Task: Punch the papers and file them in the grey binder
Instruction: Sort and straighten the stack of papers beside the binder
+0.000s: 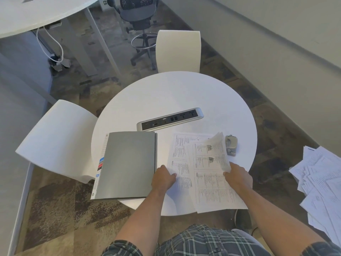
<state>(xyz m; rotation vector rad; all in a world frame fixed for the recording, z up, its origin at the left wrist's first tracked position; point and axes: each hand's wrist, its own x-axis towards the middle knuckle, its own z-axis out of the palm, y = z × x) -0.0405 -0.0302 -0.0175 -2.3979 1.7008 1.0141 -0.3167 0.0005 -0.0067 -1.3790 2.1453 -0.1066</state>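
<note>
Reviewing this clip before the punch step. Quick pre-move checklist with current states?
1. Papers in hand: ok, right hand pinches the sheets' right edge, left hand rests on their left edge.
2. Sheets squared up: not ok, they're fanned and skewed.
3. Hole punch reachable: ok, it sits just right of the sheets.
4. Grey binder open: not ok, it lies closed.
5. Sheets already punched: cannot tell.

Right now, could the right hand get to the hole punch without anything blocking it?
Probably yes. The hole punch sits on the table beyond the right hand, with bare tabletop between them. But that hand holds a lifted sheet, so it would likely need to let go first.
</note>
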